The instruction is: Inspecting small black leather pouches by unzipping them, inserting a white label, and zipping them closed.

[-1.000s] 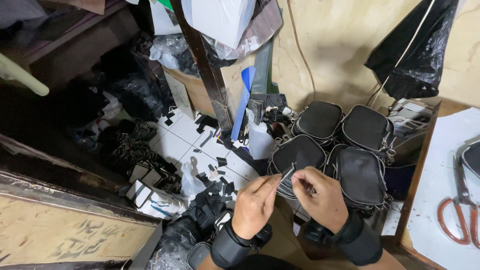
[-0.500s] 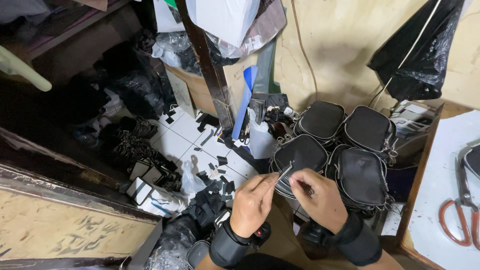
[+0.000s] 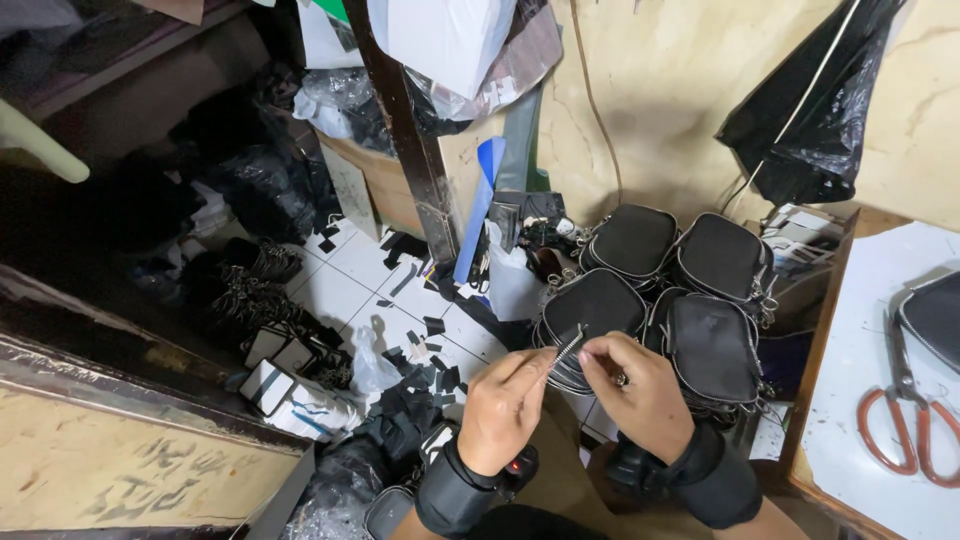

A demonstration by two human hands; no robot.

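Both hands have risen slightly: the left hand (image 3: pixel 510 395) and right hand (image 3: pixel 640 390) pinch a short zipper strip (image 3: pixel 568 348) between their fingers, above stacked black pouches (image 3: pixel 655 285).

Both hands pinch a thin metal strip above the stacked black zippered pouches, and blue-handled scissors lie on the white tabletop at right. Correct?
Not quite: the scissors on the white tabletop have red-orange handles, not blue, as the head view shows. The rest holds: the left hand and right hand pinch the thin metal strip above the stacked black zippered pouches.
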